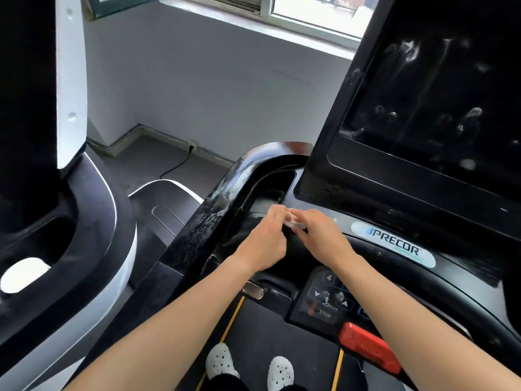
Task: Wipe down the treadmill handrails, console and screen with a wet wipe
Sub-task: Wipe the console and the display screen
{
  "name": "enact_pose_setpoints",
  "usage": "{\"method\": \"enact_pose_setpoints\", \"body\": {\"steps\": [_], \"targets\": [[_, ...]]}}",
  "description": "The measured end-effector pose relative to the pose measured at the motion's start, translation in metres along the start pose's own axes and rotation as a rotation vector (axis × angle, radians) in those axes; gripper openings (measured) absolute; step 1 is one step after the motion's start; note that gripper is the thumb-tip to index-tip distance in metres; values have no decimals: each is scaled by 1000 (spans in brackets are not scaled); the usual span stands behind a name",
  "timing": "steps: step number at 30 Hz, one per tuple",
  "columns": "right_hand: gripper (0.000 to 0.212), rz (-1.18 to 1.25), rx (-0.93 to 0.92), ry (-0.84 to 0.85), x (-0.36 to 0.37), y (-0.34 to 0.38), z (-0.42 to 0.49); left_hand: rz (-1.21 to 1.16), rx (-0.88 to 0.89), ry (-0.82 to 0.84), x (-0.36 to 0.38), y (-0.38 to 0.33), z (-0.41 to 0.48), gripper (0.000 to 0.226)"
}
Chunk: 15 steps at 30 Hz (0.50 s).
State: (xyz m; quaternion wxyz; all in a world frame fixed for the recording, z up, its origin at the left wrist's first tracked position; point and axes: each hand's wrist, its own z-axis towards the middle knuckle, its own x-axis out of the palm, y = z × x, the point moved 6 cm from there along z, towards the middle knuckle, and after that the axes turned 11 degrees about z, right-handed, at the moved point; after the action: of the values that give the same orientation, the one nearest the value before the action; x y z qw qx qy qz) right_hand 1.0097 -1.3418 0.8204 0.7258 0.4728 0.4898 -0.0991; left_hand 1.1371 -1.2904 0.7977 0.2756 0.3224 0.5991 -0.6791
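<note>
Gym corner, grey wall under a window (296, 15). Above the left end of the console (394, 246), near its tray: small crumpled wet wipe (293, 222), pinched from either side by fingertips of left hand (265, 245) and right hand (321, 235), apparently being refolded or opened out. Judging by wet streaks along the left handrail (214, 218), wiped there already. Smears and spots across the screen (437, 94), specks beside the console logo: probably yet to do.

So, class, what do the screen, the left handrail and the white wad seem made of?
Screen: glossy glass or plastic; it mirrors light, shows smears. Left handrail: likely shiny black plastic; streaked highlights. Wad: soft thin cloth, probably; it looks crumpled.
</note>
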Motion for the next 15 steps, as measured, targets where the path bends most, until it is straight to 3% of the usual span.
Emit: {"method": "enact_pose_setpoints", "body": {"steps": [4, 10, 15], "targets": [[15, -333, -25, -12, 0, -13, 2, 122, -77, -141, -10, 15, 13, 36], [26, -283, 267, -229, -27, -45, 4, 287, -140, 96, 7, 36, 23, 54], [17, -252, 111, -41, 17, -10, 18, 369, -121, 85, 3, 40, 31, 53]]}}
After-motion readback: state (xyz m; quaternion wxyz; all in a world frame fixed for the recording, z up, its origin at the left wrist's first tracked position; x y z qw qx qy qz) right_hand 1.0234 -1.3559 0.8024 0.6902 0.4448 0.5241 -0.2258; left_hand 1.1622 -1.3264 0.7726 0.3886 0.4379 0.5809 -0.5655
